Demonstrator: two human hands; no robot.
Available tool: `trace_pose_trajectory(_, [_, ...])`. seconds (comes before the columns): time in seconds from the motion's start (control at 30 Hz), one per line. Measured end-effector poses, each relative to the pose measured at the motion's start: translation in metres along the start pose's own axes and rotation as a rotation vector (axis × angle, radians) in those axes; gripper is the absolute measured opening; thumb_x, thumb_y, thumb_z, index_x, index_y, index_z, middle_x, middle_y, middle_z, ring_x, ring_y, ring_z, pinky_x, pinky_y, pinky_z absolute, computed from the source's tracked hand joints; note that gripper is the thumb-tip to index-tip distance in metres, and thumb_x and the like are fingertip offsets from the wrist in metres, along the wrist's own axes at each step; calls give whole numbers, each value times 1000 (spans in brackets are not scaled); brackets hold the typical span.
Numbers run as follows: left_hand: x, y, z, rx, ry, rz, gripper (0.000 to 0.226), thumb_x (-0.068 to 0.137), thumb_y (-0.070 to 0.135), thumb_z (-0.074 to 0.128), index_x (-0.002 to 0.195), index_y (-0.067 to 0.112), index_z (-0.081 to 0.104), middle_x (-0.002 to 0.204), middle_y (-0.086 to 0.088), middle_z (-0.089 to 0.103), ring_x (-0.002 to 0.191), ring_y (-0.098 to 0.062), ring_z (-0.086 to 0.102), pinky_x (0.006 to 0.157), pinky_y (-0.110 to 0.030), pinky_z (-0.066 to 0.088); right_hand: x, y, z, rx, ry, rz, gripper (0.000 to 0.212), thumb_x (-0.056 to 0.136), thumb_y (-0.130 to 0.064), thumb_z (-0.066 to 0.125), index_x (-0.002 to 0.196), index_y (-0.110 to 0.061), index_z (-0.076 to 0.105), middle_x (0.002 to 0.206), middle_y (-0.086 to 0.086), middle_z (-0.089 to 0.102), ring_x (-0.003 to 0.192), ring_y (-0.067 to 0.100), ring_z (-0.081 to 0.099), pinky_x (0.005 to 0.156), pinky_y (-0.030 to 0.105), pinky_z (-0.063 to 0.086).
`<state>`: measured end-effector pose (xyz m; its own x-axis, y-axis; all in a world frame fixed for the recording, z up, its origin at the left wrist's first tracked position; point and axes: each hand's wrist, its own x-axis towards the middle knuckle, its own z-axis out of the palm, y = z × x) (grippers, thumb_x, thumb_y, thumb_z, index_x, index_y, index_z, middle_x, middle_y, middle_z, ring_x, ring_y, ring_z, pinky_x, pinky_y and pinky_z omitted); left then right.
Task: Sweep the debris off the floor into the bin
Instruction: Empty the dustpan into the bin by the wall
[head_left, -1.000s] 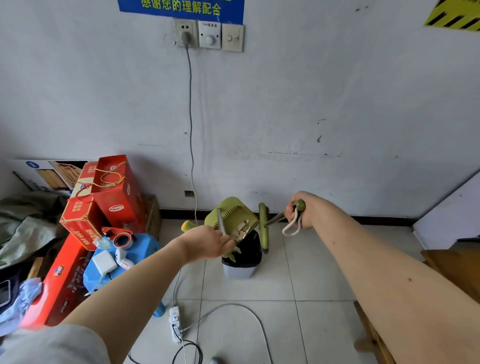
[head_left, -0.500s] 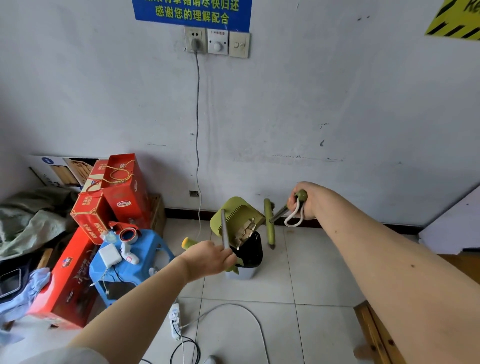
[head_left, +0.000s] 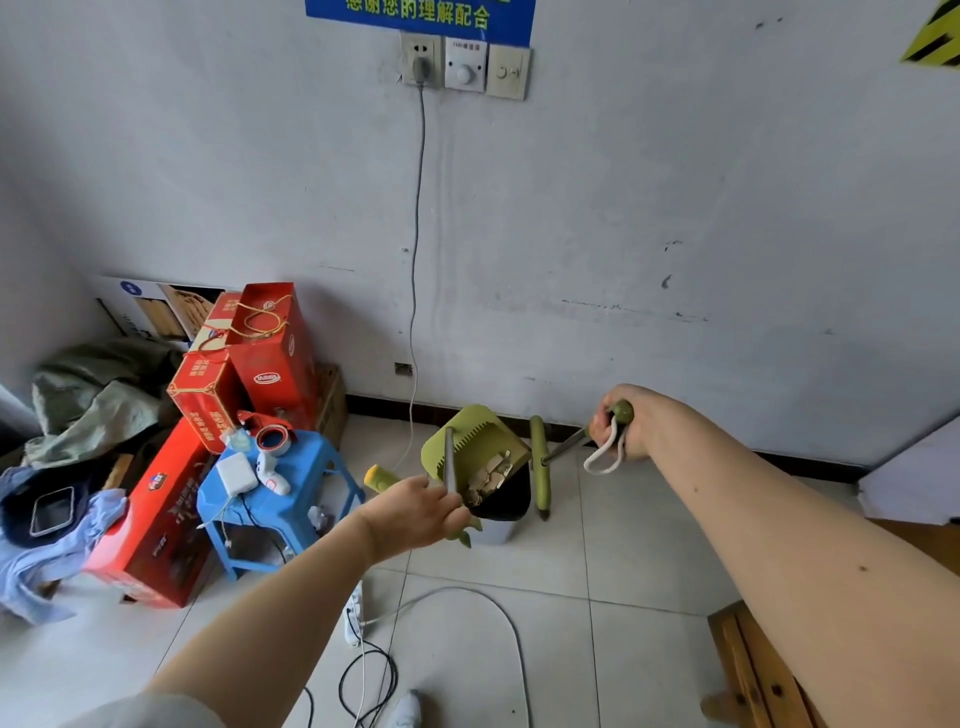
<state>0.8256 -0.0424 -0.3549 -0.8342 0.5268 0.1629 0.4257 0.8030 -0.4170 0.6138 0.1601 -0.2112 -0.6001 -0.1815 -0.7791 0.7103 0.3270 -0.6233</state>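
My left hand (head_left: 415, 512) grips the grey handle of a green dustpan (head_left: 475, 449), which is tipped over a small grey bin with a black liner (head_left: 506, 506). Pale debris scraps (head_left: 491, 475) sit at the pan's lower lip, right at the bin's opening. My right hand (head_left: 623, 428) holds the green-tipped end of the broom handle with its white loop. The broom's green head (head_left: 540, 467) hangs upright just right of the bin.
A blue plastic stool (head_left: 280, 499) with a charger and tape stands left of the bin. Red boxes (head_left: 260, 358) and clothes pile up at the left wall. A power strip (head_left: 356, 613) and cables lie on the tiles in front. Wooden furniture (head_left: 753, 670) stands at the lower right.
The dustpan has tipped further over the bin and the debris has slid toward its lower lip. Both hands rose slightly in view as the camera tilted down.
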Motion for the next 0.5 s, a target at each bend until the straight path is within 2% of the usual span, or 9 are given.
trace_pose_trajectory(0.07, [-1,-1,0,-43,10,-57,27,76,13,73,89,15,49,70,2,54,53,-16,49,46,-27,42,0,6,-5,0,1,-4,37,68,2,31,35,-6,44,39,5,37,23,14,34,32,10,31])
trace_pose_trajectory(0.13, [-2,-5,-1,-87,5,-136,28,73,9,74,89,15,53,72,1,55,55,-18,51,47,-30,46,1,11,-9,13,-10,4,32,84,-3,30,54,-13,36,39,4,35,23,14,33,31,10,29])
trace_pose_trajectory(0.2, [-4,-12,-3,-138,-4,-210,29,70,7,76,92,15,58,75,-1,57,59,-20,54,48,-33,49,3,14,-11,48,-27,14,29,89,-7,29,62,-16,32,38,4,35,22,14,33,31,10,29])
trace_pose_trajectory(0.37, [-11,-23,-4,-189,39,-295,29,75,11,77,94,15,55,76,-1,60,62,-22,56,52,-33,48,-6,12,-10,115,-15,5,23,90,-6,32,69,-15,34,37,6,38,22,14,35,30,12,32])
trace_pose_trajectory(0.5, [-21,-23,-6,-177,83,-227,35,70,10,80,95,16,56,80,0,60,63,-20,55,53,-31,46,-18,7,0,102,21,-31,27,92,-7,31,67,-15,33,33,6,36,20,13,34,30,11,33])
